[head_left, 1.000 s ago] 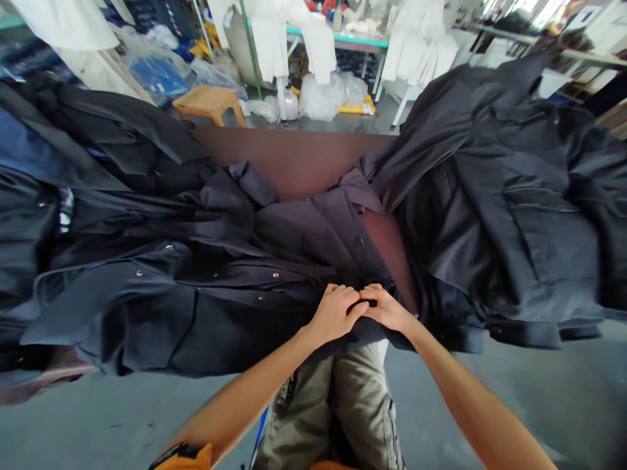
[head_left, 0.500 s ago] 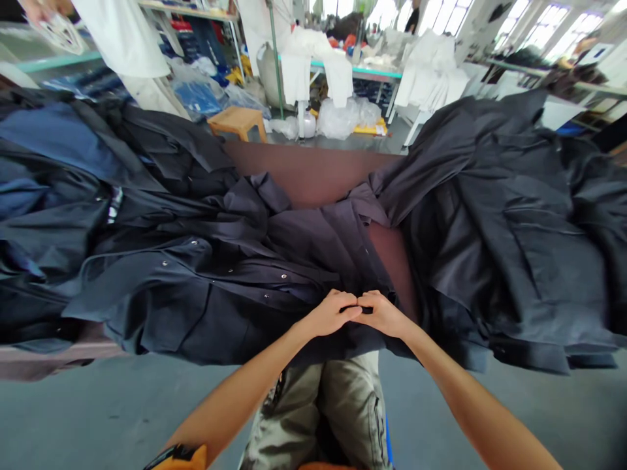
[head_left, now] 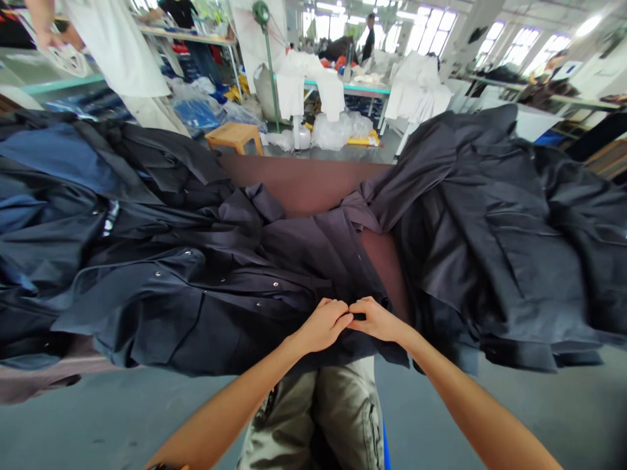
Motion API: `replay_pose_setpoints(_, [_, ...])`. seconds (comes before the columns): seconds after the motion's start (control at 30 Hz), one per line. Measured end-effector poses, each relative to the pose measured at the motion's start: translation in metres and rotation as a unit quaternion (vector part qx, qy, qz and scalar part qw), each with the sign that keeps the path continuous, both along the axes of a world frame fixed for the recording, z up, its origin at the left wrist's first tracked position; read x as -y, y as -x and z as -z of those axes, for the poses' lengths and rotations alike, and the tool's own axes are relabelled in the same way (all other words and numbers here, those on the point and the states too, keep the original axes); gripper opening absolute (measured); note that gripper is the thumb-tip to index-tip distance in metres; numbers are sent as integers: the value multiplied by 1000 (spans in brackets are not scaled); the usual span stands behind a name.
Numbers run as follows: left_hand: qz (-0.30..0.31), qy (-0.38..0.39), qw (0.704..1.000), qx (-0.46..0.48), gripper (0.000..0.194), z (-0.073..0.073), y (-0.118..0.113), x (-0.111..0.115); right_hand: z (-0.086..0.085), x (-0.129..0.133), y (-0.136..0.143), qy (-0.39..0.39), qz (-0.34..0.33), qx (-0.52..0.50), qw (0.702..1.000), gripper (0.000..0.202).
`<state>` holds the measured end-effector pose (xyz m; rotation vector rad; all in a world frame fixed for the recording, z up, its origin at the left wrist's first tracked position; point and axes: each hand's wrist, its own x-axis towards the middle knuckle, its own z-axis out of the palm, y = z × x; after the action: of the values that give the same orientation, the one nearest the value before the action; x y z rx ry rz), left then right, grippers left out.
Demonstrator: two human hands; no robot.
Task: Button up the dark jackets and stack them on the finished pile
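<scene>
A dark jacket with metal snaps lies across the table in front of me, its lower edge hanging over my lap. My left hand pinches the cloth near the jacket's right end. Right beside it, fingertips almost touching, my right hand is closed on the same dark cloth. Both thumbs point toward each other, and the fold between the fingers is mostly hidden.
Dark garments are piled on the right, and more dark and blue clothes on the left. The brown tabletop shows between them. Beyond are a wooden stool and a person in white.
The view has tilted up slightly and shifted to the right. Both hands keep their grip at nearly the same place on the jacket, with the left wrist turned a little.
</scene>
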<state>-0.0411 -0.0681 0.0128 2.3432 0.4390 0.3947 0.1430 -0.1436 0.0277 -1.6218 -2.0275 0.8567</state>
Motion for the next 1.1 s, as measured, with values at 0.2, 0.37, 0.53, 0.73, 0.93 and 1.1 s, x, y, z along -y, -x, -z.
replay_pose_setpoints(0.2, [9,-33,999,31,23,6,2,-3,2,6,5,-10,8,-4,1000,12])
replay_pose_setpoints(0.37, [7,42,998,51,28,7,2,-6,-8,5,3,17,-22,-13,1000,20])
replay_pose_setpoints(0.53, [9,77,997,31,32,-1,5,-3,-3,2,-1,-14,-23,1,1000,28])
replay_pose_setpoints(0.73, [14,-28,999,15,27,-1,5,0,6,7,-1,-39,11,-41,998,27])
replay_pose_setpoints(0.93, [-31,-153,986,-58,30,-9,1,11,15,2,-6,-30,-9,-30,999,35])
replay_pose_setpoints(1.1, [-37,-160,983,-87,30,-12,-1,13,21,0,-6,-49,-6,-32,998,39])
